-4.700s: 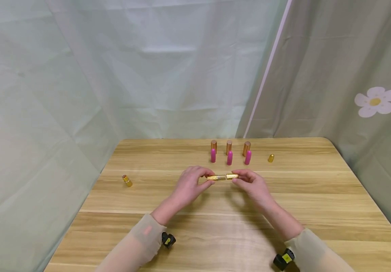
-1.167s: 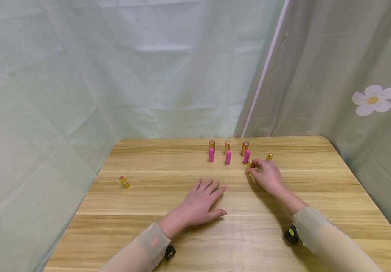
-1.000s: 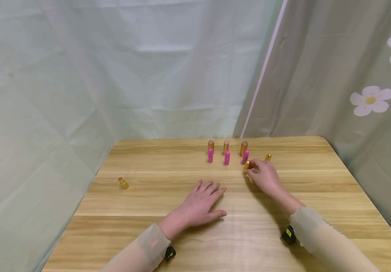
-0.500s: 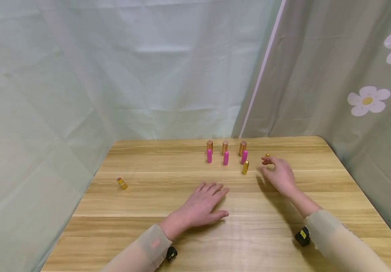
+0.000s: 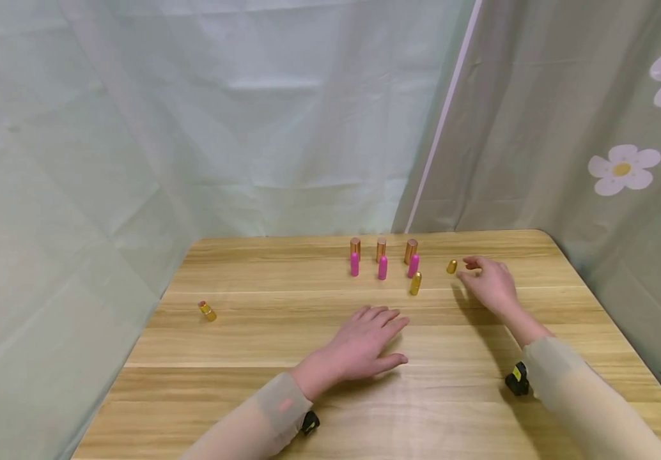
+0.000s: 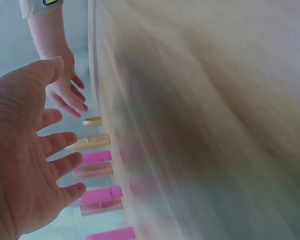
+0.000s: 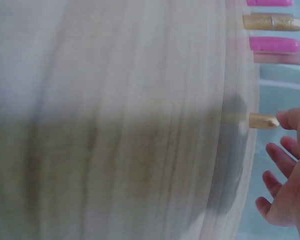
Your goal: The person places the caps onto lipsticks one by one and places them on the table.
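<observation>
My left hand (image 5: 362, 345) is over the middle of the table with its fingers spread and holds nothing. At the right, my right hand (image 5: 488, 281) hovers with relaxed fingers beside a small gold cap (image 5: 452, 266), thumb close to its tip; in the right wrist view the thumb tip overlaps the end of the gold cap (image 7: 263, 121), and contact is hard to tell. A closed gold lipstick tube (image 5: 415, 283) stands upright in front of the rightmost pink lipstick tube (image 5: 413, 266). Far to the left stands an uncapped gold lipstick base (image 5: 207, 311).
Two more pink tubes, one of them the middle tube (image 5: 383, 268), stand in the row. Behind them are three copper-coloured cylinders, such as the right one (image 5: 411, 251). The wooden table (image 5: 238, 396) ends at a pale curtain (image 5: 284, 160).
Earlier both hands held the gold lipstick tube and its cap end to end. The right hand stood the closed tube by the pink row, released it and moved right. The left hand shifted slightly right.
</observation>
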Tool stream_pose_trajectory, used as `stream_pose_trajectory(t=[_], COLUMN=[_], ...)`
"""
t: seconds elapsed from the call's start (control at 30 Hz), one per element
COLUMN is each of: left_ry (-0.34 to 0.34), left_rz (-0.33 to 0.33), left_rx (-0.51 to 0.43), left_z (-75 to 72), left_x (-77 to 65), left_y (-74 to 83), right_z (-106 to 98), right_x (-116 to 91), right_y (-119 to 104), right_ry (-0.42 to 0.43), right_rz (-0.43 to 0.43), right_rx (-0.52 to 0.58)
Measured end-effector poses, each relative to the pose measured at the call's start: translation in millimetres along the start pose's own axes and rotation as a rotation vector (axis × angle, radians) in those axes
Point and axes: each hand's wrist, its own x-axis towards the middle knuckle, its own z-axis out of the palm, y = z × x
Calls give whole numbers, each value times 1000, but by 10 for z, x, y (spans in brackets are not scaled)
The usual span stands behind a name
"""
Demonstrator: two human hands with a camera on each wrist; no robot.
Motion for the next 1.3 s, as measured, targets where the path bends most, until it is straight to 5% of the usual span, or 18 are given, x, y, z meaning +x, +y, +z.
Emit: stream_pose_trajectory(t=[0.57,1.3], left_ry=[-44,-56], left_rz=[-15,-21], left_rx=[14,27], left_z=[80,103], left_x=[492,474], left_y=[272,284], right_z=[137,117], right_x=[240,218], right_y=[-10,3], right_ry=[-62,-22], right_rz=[45,58], right_rx=[-60,20])
